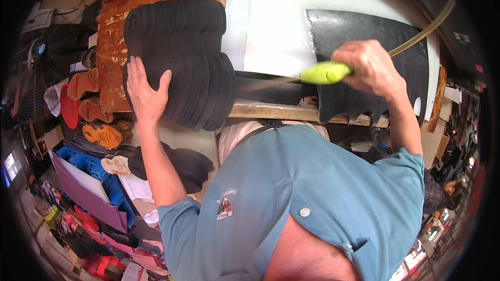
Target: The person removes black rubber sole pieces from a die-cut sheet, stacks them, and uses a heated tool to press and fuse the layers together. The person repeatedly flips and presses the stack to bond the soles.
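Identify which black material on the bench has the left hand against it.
The fanned stack of black, sole-shaped pieces: the left hand rests against it. The right hand is over the flat black sheet with a scalloped edge.

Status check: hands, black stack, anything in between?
Left hand open against black stack. Right hand gripping green tool. Black strip lying between stack and black sheet; hose crossing the sheet in view.
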A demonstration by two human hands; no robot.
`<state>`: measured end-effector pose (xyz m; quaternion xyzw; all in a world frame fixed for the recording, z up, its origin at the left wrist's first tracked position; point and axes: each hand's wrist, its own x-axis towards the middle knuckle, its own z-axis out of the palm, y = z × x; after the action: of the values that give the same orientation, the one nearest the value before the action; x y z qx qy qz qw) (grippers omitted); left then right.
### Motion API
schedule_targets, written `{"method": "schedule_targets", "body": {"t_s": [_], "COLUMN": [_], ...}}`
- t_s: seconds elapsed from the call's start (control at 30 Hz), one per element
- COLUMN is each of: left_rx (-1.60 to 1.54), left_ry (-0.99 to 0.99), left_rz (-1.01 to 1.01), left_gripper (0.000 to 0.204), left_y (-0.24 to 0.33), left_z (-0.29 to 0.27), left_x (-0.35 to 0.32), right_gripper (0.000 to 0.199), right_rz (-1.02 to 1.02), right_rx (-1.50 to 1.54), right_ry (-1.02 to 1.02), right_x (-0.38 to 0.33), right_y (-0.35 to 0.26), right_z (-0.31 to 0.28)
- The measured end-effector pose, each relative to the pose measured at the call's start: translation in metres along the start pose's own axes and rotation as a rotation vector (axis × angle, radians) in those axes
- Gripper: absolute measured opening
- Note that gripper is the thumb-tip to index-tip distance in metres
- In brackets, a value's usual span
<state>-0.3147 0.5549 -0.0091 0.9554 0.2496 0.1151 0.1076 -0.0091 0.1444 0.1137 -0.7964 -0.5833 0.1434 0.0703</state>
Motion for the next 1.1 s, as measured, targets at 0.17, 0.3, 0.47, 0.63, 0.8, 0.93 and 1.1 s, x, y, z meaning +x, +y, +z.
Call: {"method": "schedule_targets", "body": {"t_s": [0.17, 0.3, 0.47, 0.63, 0.8, 0.93, 1.1], "left_rx": [0.015, 0.030, -0.031, -0.131, -0.032, -0.050, -0.058], "left_ry": [-0.014, -0.066, -0.043, -0.006, -0.032, -0.052, -0.070], "left_rz": [-0.120, -0.174, -0.156, -0.114, -0.130, -0.181, -0.218], "left_gripper": [0.088, 0.086, 0.079, 0.068, 0.068, 0.069, 0.069], "left_y": [-0.024, -0.035, -0.045, -0.058, -0.063, -0.069, -0.082], "left_z": [0.000, 0.007, 0.008, 0.003, 0.005, 0.003, 0.004], "left_x": [0.006, 0.007, 0.008, 0.016, 0.021, 0.029, 0.039], "right_gripper": [0.023, 0.024, 0.027, 0.022, 0.023, 0.021, 0.022], "right_rz": [0.101, -0.003, -0.039, -0.180, -0.069, -0.099, -0.159], "right_rx": [-0.044, -0.040, 0.012, 0.058, -0.033, 0.024, 0.061], "right_ry": [0.069, 0.179, 0.113, 0.107, 0.120, 0.233, 0.114], "right_x": [0.004, 0.009, 0.025, 0.056, 0.090, 0.112, 0.128], "right_y": [-0.001, -0.002, -0.009, -0.027, -0.036, -0.047, -0.057], "right_z": [0.004, 0.009, 0.018, 0.037, 0.045, 0.045, 0.044]}}
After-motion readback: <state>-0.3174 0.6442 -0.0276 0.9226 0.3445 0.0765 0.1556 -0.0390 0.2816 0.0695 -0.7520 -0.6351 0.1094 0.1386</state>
